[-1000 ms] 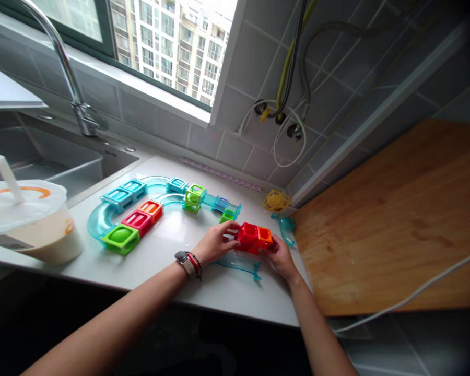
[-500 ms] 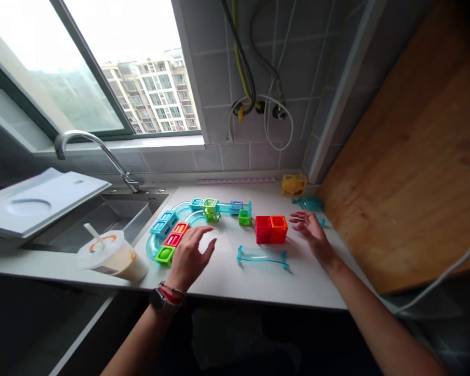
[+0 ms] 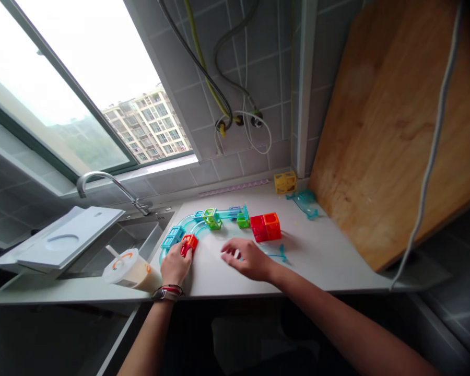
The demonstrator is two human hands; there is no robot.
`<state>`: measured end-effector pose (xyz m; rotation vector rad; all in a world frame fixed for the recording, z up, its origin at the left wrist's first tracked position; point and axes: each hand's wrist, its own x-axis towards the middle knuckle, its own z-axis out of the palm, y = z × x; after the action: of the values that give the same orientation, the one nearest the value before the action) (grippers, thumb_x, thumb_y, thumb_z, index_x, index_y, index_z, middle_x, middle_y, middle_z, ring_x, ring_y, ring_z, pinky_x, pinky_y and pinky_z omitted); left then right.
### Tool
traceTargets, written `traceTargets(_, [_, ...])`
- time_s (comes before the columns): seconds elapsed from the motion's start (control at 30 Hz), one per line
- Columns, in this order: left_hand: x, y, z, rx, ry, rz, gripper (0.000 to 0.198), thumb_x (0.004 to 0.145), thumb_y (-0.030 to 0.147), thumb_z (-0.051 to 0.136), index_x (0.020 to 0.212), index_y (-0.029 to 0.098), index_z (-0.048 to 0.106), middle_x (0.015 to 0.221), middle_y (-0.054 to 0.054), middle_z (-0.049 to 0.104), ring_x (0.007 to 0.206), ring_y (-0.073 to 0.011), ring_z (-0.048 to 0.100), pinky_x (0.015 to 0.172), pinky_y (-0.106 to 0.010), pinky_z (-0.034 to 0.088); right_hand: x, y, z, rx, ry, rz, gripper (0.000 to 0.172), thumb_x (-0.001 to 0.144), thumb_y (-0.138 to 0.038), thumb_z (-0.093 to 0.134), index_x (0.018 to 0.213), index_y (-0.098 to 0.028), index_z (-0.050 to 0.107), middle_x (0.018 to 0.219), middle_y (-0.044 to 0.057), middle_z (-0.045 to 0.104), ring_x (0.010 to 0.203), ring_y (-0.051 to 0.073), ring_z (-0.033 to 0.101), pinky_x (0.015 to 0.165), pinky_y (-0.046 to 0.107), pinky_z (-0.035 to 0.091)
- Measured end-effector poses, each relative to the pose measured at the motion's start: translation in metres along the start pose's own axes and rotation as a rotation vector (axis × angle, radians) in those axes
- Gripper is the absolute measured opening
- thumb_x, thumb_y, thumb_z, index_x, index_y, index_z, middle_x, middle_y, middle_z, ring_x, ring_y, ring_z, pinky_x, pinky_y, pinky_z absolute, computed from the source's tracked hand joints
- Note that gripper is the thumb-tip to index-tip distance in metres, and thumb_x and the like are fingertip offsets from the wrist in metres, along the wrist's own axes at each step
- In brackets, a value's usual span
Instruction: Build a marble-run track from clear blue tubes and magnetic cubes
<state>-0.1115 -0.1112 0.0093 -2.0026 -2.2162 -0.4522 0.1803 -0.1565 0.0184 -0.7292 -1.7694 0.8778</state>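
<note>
My left hand point(image 3: 175, 267) has its thumb and fingers closed about a red see-through block point(image 3: 185, 249), beside an orange block point(image 3: 190, 241) in the curved toy marble run. Blue blocks point(image 3: 173, 236) and clear blue track pieces point(image 3: 186, 221) form the outer bend. My right hand point(image 3: 247, 257) hovers over the counter, fingers bent and apart from the thumb, holding nothing. It partly covers a loose clear blue track point(image 3: 277, 254). Just behind it stand red blocks point(image 3: 258, 228) and orange-red blocks point(image 3: 272, 226). Green blocks point(image 3: 211, 218) stand at the far part of the run.
A lidded drink cup with a straw point(image 3: 131, 269) stands left of my left hand. Past it are the sink point(image 3: 141, 253), a white board point(image 3: 68, 237) and the faucet point(image 3: 109, 180). A yellow block point(image 3: 285, 183) and blue pieces point(image 3: 304, 202) lie back right, near a wooden board point(image 3: 391, 130).
My left hand has moved down onto the red block. The right hand has swung left from beside the red blocks to in front of them. The camera view has tilted and shifted.
</note>
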Motion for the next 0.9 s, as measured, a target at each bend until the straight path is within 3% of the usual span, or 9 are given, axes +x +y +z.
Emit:
traceTargets(0.03, [0.000,0.001,-0.001,0.000,0.004,-0.008,0.042,0.095,0.040,0.052,0.131,0.021,0.063,0.129,-0.015,0.069,0.108,-0.0322,0.069,0.088,-0.042,0.053,0.014,0.002,0.022,-0.042,-0.091,-0.021,0.024,0.088,-0.028,0.065,0.111,-0.023,0.072,0.100,0.006,0.073,0.085,0.022,0.068,0.078,0.035,0.056])
traceTargets(0.13, [0.000,0.003,-0.005,-0.003,-0.001,-0.019,0.040,0.095,0.039,0.053,0.130,0.022,0.063,0.126,-0.015,0.071,0.104,-0.0319,0.071,0.085,-0.041,0.053,0.063,0.021,0.082,-0.187,-0.140,-0.030,0.040,0.089,-0.013,0.056,0.127,-0.019,0.066,0.129,0.012,0.066,0.120,0.027,0.062,0.107,0.043,0.048])
traceTargets(0.2, [-0.001,0.003,-0.006,-0.010,-0.010,-0.039,0.045,0.093,0.039,0.056,0.134,0.020,0.057,0.120,-0.015,0.073,0.098,-0.0320,0.073,0.081,-0.040,0.053,0.093,0.039,0.112,-0.233,-0.155,0.025,0.052,0.087,-0.010,0.056,0.138,-0.017,0.059,0.144,0.014,0.058,0.133,0.026,0.054,0.114,0.042,0.043])
traceTargets(0.3, [-0.001,0.000,-0.005,-0.022,-0.018,-0.079,0.053,0.092,0.041,0.059,0.139,0.019,0.047,0.112,-0.015,0.076,0.090,-0.0320,0.074,0.075,-0.039,0.053,0.122,0.064,0.140,-0.252,-0.183,0.063,0.058,0.086,-0.011,0.056,0.144,-0.009,0.054,0.150,0.019,0.053,0.143,0.030,0.045,0.119,0.047,0.038])
traceTargets(0.47, [-0.004,-0.005,-0.001,-0.065,-0.005,-0.070,0.048,0.095,0.042,0.058,0.137,0.022,0.044,0.112,-0.012,0.076,0.090,-0.0299,0.075,0.075,-0.037,0.053,0.126,0.093,0.149,-0.254,-0.200,0.028,0.048,0.099,-0.019,0.041,0.143,-0.006,0.055,0.155,0.016,0.049,0.151,0.027,0.032,0.127,0.047,0.025])
traceTargets(0.73, [-0.011,-0.003,-0.006,-0.239,0.055,-0.060,0.052,0.090,0.038,0.066,0.138,0.029,0.050,0.125,-0.009,0.073,0.099,-0.0308,0.074,0.083,-0.041,0.056,0.121,0.099,0.151,-0.208,-0.144,0.059,0.048,0.102,-0.022,0.036,0.145,-0.008,0.053,0.157,0.014,0.047,0.153,0.025,0.028,0.127,0.043,0.026])
traceTargets(0.9, [-0.021,-0.009,-0.009,-0.440,0.110,0.080,0.045,0.090,0.036,0.066,0.134,0.027,0.056,0.129,-0.007,0.070,0.112,-0.0256,0.070,0.097,-0.041,0.056,0.125,0.104,0.149,-0.144,-0.132,0.087,0.048,0.102,-0.023,0.037,0.145,-0.009,0.054,0.158,0.014,0.044,0.154,0.026,0.026,0.127,0.047,0.025])
